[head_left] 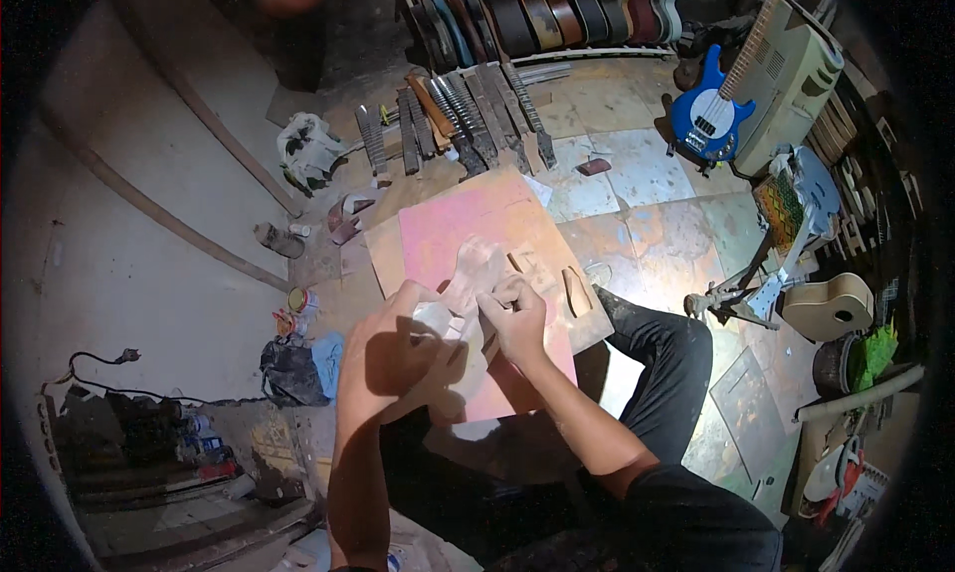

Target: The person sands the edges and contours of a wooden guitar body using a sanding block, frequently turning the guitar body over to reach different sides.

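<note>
A board with a pink and orange face (438, 219) lies across my lap. Over it I hold a pale, curved wooden piece (477, 266), its wide end pointing away from me. My left hand (390, 345) is closed round its near left side, beside a whitish rounded patch. At the piece's right edge my right hand (517, 321) has its fingers pinched together; whatever sits between them is hidden. Right of that hand, a small curved wooden offcut (577, 291) rests on the board, and more pale wood lies just beyond the fingers.
Several guitar necks (482, 109) lie on the floor ahead, before a row of guitar bodies (557, 15). A blue bass guitar (708, 114) leans at the far right, an acoustic guitar (829, 308) nearer. A wall (169, 204) bounds the left; a dark bag (290, 370) sits there.
</note>
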`<state>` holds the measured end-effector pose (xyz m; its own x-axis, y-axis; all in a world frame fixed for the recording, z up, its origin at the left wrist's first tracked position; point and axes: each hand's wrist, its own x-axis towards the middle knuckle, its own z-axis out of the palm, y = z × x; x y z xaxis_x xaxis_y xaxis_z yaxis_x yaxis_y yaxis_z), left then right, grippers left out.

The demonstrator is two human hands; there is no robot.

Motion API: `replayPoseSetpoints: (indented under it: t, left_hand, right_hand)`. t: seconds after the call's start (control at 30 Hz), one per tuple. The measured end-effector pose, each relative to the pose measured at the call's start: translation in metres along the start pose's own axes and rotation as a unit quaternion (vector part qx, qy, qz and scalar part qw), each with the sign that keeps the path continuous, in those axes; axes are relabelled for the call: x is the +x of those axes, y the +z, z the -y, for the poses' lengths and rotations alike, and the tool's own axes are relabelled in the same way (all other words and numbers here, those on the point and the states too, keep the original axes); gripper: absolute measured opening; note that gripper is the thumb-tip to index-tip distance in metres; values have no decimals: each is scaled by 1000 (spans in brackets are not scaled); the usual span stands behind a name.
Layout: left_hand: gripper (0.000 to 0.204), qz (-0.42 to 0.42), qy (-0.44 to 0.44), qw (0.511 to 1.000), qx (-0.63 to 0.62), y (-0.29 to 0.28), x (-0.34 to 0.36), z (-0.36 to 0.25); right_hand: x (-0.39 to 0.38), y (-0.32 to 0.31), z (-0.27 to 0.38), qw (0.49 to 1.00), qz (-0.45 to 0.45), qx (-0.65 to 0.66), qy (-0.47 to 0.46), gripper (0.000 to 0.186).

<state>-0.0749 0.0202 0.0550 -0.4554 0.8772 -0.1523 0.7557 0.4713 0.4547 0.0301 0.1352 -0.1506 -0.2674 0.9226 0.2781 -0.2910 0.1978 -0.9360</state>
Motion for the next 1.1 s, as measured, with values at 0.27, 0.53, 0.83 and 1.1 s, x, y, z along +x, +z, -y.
replayPoseSetpoints:
  t: [0.27,0.53,0.83,1.1]
  left_hand:
    - [41,2,6,1000,6,3,4,11]
    - [38,-12,-12,1000,-20,9,-3,20]
    - [37,-20,14,1000,17,-1,-6,-3]
    - [34,-16,20,1000,-8,6,-1,5]
  right_hand:
    - [2,6,16,999,13,-9,29,25]
    - [9,7,23,994,15,-90,-54,24]
    - [22,9,32,983,-9,-117,-140,32]
    - [25,5,24,985,-9,-133,-114,32]
